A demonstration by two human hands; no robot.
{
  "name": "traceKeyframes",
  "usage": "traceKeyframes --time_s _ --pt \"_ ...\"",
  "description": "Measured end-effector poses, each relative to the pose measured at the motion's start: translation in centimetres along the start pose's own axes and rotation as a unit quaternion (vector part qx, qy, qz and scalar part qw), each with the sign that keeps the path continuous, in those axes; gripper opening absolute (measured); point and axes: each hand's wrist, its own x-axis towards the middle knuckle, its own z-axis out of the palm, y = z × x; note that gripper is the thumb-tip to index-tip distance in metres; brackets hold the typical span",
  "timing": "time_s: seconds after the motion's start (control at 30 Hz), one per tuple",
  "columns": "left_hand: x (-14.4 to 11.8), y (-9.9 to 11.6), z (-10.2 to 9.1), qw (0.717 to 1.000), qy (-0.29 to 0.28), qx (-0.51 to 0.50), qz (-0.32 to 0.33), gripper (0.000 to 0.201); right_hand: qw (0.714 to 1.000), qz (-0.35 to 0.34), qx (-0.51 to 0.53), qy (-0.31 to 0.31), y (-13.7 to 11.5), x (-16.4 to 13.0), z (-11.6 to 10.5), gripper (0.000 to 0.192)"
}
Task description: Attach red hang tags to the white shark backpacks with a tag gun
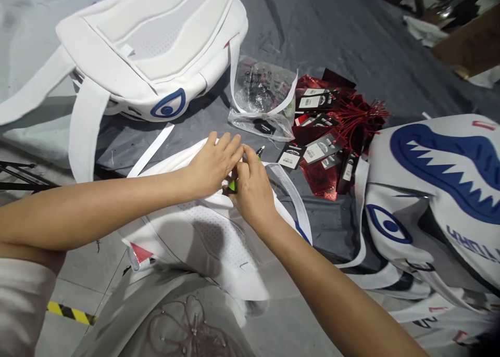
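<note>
A white backpack (219, 237) lies across my lap against the table edge, its padded mesh back panel facing up. My left hand (216, 164) rests over its upper edge, fingers stretched forward and gripping the fabric; the thumb is mostly hidden. Close beside it, my right hand (253, 188) is closed around a small yellow-green and black tool (233, 185). A thin pale-tipped end shows past the fingers, but its exact kind is unclear. Both hands nearly touch. A white strap (299, 198) loops out to the right of the bag.
Another white backpack (156, 39) with a blue eye lies at the back left. To the right sits a shark-mouth backpack (398, 190). Between them are a clear plastic pouch (263, 94) and a pile of red and black hang tags (324, 143) on the grey-covered table (312, 34).
</note>
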Motion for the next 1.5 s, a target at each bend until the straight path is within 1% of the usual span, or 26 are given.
traceKeyframes --time_s 0.07,0.1,0.13,0.2,0.23,0.27,0.3,0.33,0.37,0.4,0.47,0.5,0.57,0.63,0.7,0.8,0.93,1.0,1.2,1.5 --pt "-0.1 0.0 0.0 1.0 0.009 0.004 0.0 0.08 1.0 -0.006 0.0 0.006 0.4 -0.9 -1.3 0.026" --pt "-0.2 0.0 0.0 1.0 0.013 0.005 0.001 0.083 1.0 -0.003 -0.004 0.021 0.5 -1.6 -2.3 0.026" --pt "-0.2 0.0 0.0 1.0 0.015 0.004 0.0 0.087 0.999 0.002 -0.009 0.044 0.7 -2.6 -3.5 0.031" --pt "-0.1 0.0 0.0 1.0 0.012 0.0 -0.001 0.089 0.994 0.005 -0.02 0.11 0.8 -4.5 -6.0 0.044" --pt "0.0 0.0 0.1 1.0 0.009 -0.002 -0.002 0.089 0.99 0.003 -0.021 0.139 0.8 -5.3 -7.2 0.049" --pt "0.0 0.0 0.1 1.0 0.004 -0.004 -0.004 0.089 0.987 0.001 -0.013 0.16 0.7 -6.0 -8.1 0.05" --pt "0.1 0.1 0.1 1.0 -0.001 -0.005 -0.006 0.089 0.985 0.002 0.007 0.172 0.5 -6.3 -8.8 0.047" --pt "0.2 0.1 0.1 1.0 -0.004 -0.005 -0.008 0.091 0.985 0.007 0.04 0.168 0.2 -6.4 -9.2 0.041" --pt "0.3 0.1 0.1 1.0 -0.007 -0.004 -0.01 0.093 0.986 0.019 0.085 0.142 -0.1 -6.1 -9.3 0.033" --pt "0.3 0.1 0.0 1.0 -0.009 -0.002 -0.013 0.096 0.985 0.034 0.14 0.099 -0.4 -5.6 -9.1 0.027" --pt "0.4 0.2 -0.1 1.0 -0.014 0.002 -0.018 0.097 0.969 0.062 0.239 -0.007 -0.8 -4.1 -8.4 0.019" --pt "0.4 0.2 -0.2 1.0 -0.016 0.005 -0.018 0.094 0.96 0.072 0.263 -0.056 -0.9 -3.3 -7.9 0.018" --pt "0.4 0.3 -0.3 1.0 -0.022 0.012 -0.018 0.085 0.953 0.079 0.261 -0.128 -0.8 -1.8 -7.0 0.017" --pt "0.4 0.4 -0.4 0.999 -0.022 0.014 -0.018 0.078 0.957 0.073 0.223 -0.173 -0.3 -0.9 -6.6 0.017" --pt "0.4 0.3 -0.4 1.0 -0.018 0.008 -0.019 0.074 0.956 0.058 0.194 -0.21 0.2 -0.6 -6.7 0.018" --pt "0.4 0.2 -0.5 1.0 -0.015 -0.012 -0.021 0.072 0.958 0.03 0.174 -0.227 0.4 -0.8 -6.9 0.021" --pt "0.3 -0.1 -0.6 0.999 -0.014 -0.025 -0.02 0.07 0.962 0.01 0.174 -0.211 0.0 -1.2 -6.7 0.026" --pt "0.3 -0.1 -0.6 0.999 -0.017 -0.026 -0.019 0.07 0.96 0.006 0.182 -0.213 -0.2 -1.3 -6.5 0.026" --pt "0.4 0.0 -0.6 0.999 -0.014 -0.035 -0.024 0.069 0.963 0.021 0.173 -0.206 -0.4 -1.1 -6.5 0.024" --pt "0.4 -0.1 -0.5 0.999 -0.011 -0.043 -0.015 0.069 0.963 0.043 0.179 -0.197 -1.1 -0.9 -6.3 0.022"
